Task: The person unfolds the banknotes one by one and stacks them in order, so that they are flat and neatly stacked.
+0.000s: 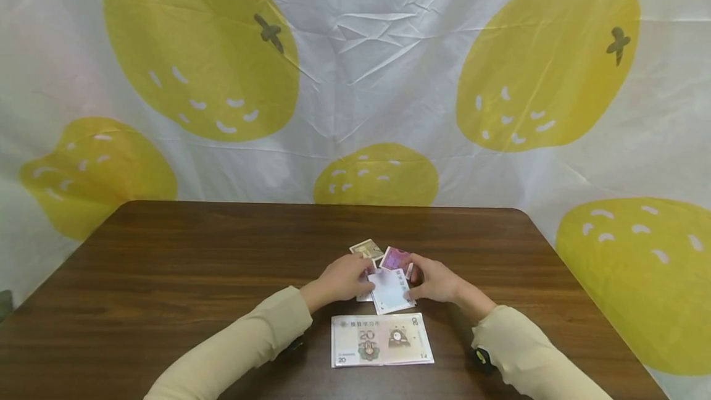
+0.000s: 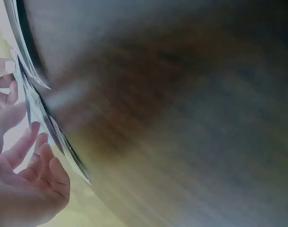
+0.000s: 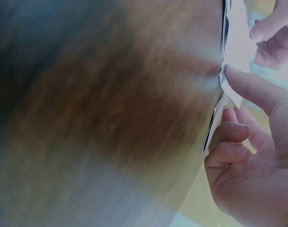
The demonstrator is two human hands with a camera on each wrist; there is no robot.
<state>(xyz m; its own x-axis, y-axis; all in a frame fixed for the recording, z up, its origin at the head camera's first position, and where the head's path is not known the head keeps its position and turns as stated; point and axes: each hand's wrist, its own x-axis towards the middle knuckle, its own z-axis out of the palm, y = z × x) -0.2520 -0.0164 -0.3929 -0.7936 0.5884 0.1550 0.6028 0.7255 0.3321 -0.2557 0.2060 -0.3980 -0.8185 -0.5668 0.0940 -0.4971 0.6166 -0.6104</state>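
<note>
A pale blue-and-white play banknote lies over other play notes between the two hands. My left hand holds its left edge, thumb on the near side and fingers reaching toward the notes behind. On the other side my right hand pinches the right edge; in the right wrist view its thumb presses a bent-up corner of a note. A purple note and an olive-brown note stick out behind. The left wrist view shows the notes edge-on beside the left hand.
Nearer to me, a stack of play notes with a 20 note on top lies flat on the brown wooden table. A white curtain with yellow fruit prints hangs behind the table's far edge.
</note>
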